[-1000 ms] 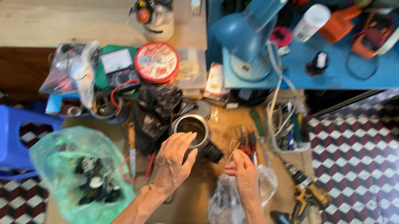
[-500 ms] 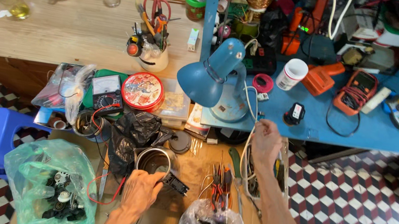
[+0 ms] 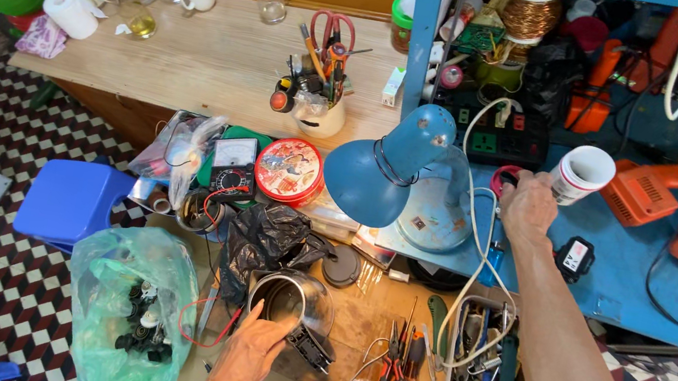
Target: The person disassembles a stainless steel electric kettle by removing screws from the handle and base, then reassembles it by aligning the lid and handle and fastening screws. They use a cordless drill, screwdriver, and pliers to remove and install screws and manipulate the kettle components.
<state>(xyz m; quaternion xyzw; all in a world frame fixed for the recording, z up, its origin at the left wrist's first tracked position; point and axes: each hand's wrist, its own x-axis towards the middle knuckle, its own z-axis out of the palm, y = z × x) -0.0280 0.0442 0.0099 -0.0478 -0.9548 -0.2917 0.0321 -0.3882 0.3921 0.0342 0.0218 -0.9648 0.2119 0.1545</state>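
My left hand (image 3: 247, 356) grips the near rim of a round steel kettle body (image 3: 292, 295), which stands on the low wooden board with a black handle part (image 3: 310, 349) at its right side. My right hand (image 3: 529, 207) is stretched out to the blue table (image 3: 615, 280). Its fingers curl over a red tape roll (image 3: 501, 179) lying there. A white cup (image 3: 583, 173) lies just right of that hand, and a small black block (image 3: 574, 257) sits below it.
A blue desk lamp (image 3: 395, 181) and its white cord (image 3: 472, 266) hang between my arms. Screwdrivers (image 3: 404, 355), a tool tray (image 3: 481, 367), a black bag (image 3: 272, 239), a green bag of parts (image 3: 129, 302), a red tin (image 3: 290, 170), a blue stool (image 3: 70, 198) and an orange drill (image 3: 652, 190) crowd around.
My right hand left the kettle and reached up over the lamp's cord to the red tape roll on the blue table. My left hand stayed on the kettle. The camera tilted up.
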